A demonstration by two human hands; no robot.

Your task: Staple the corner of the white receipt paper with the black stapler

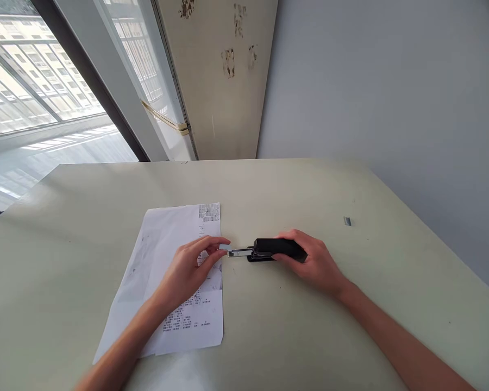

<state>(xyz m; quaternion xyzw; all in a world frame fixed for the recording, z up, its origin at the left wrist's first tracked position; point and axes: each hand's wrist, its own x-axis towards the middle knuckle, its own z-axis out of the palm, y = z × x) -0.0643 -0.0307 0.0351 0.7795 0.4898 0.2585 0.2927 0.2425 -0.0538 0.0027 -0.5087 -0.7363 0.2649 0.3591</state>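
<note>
A black stapler lies on the table with its metal staple tray drawn out toward the left. Closed around the stapler's rear body is my right hand, thumb on the near side. My left hand reaches over the paper sheets, its thumb and forefinger pinching the outer end of the tray. A small pale bit shows between those fingertips; I cannot tell whether it is part of the tray. Printed text runs along the sheets' right side, partly covered by my left hand and forearm.
A short grey strip that looks like staples lies to the right on the pale table. Beyond the table's far edge stand a grey wall, a stained beige panel and a glass door with a gold handle.
</note>
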